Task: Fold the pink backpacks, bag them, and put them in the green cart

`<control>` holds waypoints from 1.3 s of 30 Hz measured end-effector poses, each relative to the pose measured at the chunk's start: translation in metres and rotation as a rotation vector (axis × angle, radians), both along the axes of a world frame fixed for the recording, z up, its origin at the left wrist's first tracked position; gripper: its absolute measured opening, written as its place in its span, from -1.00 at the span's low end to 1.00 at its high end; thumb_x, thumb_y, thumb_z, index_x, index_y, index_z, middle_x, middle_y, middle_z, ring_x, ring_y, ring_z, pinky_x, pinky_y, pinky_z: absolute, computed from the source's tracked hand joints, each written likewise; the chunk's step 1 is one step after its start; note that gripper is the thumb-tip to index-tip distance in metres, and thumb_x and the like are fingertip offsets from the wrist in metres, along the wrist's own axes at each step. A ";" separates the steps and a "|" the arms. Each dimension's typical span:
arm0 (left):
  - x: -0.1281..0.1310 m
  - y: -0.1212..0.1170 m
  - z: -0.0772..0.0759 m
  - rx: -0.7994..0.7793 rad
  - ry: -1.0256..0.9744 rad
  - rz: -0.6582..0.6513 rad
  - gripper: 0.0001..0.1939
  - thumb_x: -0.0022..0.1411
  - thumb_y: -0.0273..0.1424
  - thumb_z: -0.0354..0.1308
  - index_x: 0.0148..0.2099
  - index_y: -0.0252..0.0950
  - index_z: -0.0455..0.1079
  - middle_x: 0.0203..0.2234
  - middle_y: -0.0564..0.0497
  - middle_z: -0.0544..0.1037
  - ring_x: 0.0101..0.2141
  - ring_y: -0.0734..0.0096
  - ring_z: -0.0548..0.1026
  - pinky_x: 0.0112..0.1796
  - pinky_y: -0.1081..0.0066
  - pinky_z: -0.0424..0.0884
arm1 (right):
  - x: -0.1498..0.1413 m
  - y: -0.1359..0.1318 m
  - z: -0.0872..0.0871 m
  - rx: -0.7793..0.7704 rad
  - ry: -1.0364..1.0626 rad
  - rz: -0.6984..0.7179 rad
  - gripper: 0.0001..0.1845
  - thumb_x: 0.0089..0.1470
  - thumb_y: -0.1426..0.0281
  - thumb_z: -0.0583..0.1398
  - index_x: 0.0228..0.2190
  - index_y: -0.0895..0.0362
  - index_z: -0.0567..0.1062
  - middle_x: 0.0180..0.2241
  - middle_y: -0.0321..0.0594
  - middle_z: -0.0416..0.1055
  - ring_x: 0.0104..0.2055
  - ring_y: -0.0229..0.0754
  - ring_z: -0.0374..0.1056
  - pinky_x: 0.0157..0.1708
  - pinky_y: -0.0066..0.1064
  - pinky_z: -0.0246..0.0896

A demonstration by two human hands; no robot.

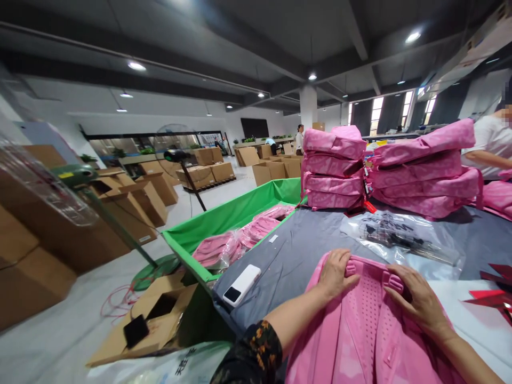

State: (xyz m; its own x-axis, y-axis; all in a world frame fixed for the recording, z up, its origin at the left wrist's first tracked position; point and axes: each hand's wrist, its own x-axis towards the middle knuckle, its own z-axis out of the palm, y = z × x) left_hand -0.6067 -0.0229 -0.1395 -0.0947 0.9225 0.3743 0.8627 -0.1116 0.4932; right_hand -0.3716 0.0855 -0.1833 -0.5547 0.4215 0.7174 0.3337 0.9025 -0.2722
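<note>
"Checking from my remote seat: where do I have the pack (352,346), and how are the fingers set?"

"Right in front of you at the near side of the surface (284,256), its lower end out of view. Your left fingers (341,256) are narrow over its top rim by one ribbed tab (351,268); your right fingers (404,273) curl round the other tab (394,282)."

"Then I'd judge this step to need even handling: both sides pressed alike, so the dotted panel (365,287) between them lies straight."

"How hard you grip, I cannot tell. I'd smooth creases with the thumbs rather than tug."

"And round about?"

"A clear bag (400,240) lies just beyond, and a phone (242,285) to the left, so I'd make small moves and drag neither along."
</note>
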 end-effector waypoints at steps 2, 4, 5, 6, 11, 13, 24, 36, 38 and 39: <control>0.001 -0.016 -0.011 0.064 0.022 -0.007 -0.53 0.14 -0.45 0.33 0.11 -0.24 0.40 0.11 -0.16 0.50 0.17 0.07 0.41 0.23 -0.02 0.31 | 0.006 -0.018 -0.003 0.087 -0.041 -0.043 -0.56 0.33 0.13 0.06 0.10 0.09 0.39 -0.02 -0.07 0.54 -0.01 0.02 0.46 0.04 -0.06 0.34; 0.003 -0.032 -0.020 0.081 0.054 -0.024 -0.59 0.18 -0.53 0.23 0.09 -0.24 0.40 0.06 -0.14 0.51 0.14 0.12 0.42 0.20 0.01 0.36 | 0.014 -0.039 -0.008 0.153 -0.078 -0.072 -0.59 0.35 0.19 0.03 0.10 0.10 0.40 -0.04 -0.08 0.55 -0.02 0.01 0.45 0.06 -0.07 0.31; 0.003 -0.040 -0.023 0.071 0.082 -0.043 -0.61 0.19 -0.54 0.20 0.08 -0.25 0.40 0.03 -0.14 0.51 0.11 0.14 0.43 0.17 0.05 0.38 | 0.019 -0.049 -0.011 0.172 -0.091 -0.073 -0.60 0.36 0.22 0.02 0.10 0.11 0.40 -0.04 -0.08 0.55 -0.02 0.01 0.45 0.08 -0.07 0.29; 0.004 -0.047 -0.025 0.051 0.117 -0.070 -0.63 0.21 -0.54 0.19 0.07 -0.26 0.40 0.00 -0.14 0.52 0.08 0.14 0.43 0.15 0.08 0.40 | 0.024 -0.058 -0.013 0.179 -0.101 -0.069 -0.60 0.36 0.23 0.02 0.11 0.11 0.41 -0.04 -0.08 0.55 -0.02 0.00 0.46 0.09 -0.08 0.28; -0.003 -0.060 -0.023 -0.190 0.296 -0.231 -0.73 0.35 -0.41 0.12 0.08 -0.27 0.39 -0.02 -0.13 0.54 -0.02 0.16 0.45 0.09 0.15 0.40 | 0.034 -0.065 -0.022 -0.001 -0.173 -0.015 -0.64 0.37 0.18 0.05 0.01 0.07 0.50 -0.07 -0.14 0.59 -0.05 -0.05 0.50 0.01 -0.18 0.38; -0.006 -0.042 -0.025 -0.361 0.307 -0.263 -0.78 0.38 -0.35 0.12 0.04 -0.26 0.41 -0.03 -0.13 0.54 -0.03 0.16 0.46 0.07 0.18 0.40 | 0.028 -0.045 -0.026 -0.161 -0.293 -0.002 -0.61 0.37 0.15 0.03 -0.05 0.06 0.55 -0.09 -0.16 0.61 -0.07 -0.05 0.52 -0.05 -0.22 0.41; -0.004 0.052 -0.013 -0.605 0.150 -0.097 -0.30 0.34 -0.04 0.15 0.37 -0.28 0.16 0.28 -0.29 0.31 0.24 0.00 0.37 0.19 0.11 0.34 | -0.019 0.041 -0.043 -0.408 -0.620 -0.228 -0.59 0.34 0.13 -0.02 -0.09 0.04 0.53 -0.12 -0.12 0.60 -0.15 0.02 0.53 -0.26 -0.24 0.34; 0.062 0.013 -0.043 -0.555 -0.023 -0.017 -0.14 0.20 0.20 0.13 0.45 0.03 0.10 0.48 -0.22 -0.07 0.45 -0.28 -0.30 0.24 -0.50 -0.41 | -0.024 0.034 -0.028 -0.116 -0.584 -0.226 -0.57 0.16 0.53 0.03 0.01 0.12 0.50 0.08 0.05 0.47 0.15 0.10 0.37 0.08 -0.08 0.31; 0.059 0.010 -0.047 -0.502 -0.062 0.027 -0.17 0.21 0.17 0.15 0.44 0.05 0.11 0.48 -0.19 -0.07 0.45 -0.28 -0.29 0.26 -0.49 -0.39 | -0.011 0.052 -0.023 -0.114 -0.580 -0.253 -0.47 0.12 0.53 0.04 0.11 0.09 0.45 0.16 0.04 0.41 0.22 0.12 0.31 0.10 -0.06 0.30; 0.059 0.008 -0.049 -0.476 -0.079 0.038 -0.18 0.22 0.15 0.15 0.44 0.06 0.10 0.48 -0.18 -0.08 0.45 -0.28 -0.29 0.27 -0.48 -0.38 | -0.006 0.064 -0.021 -0.149 -0.602 -0.275 -0.47 0.12 0.51 0.05 0.11 0.12 0.45 0.12 0.07 0.45 0.16 0.13 0.37 0.02 -0.08 0.35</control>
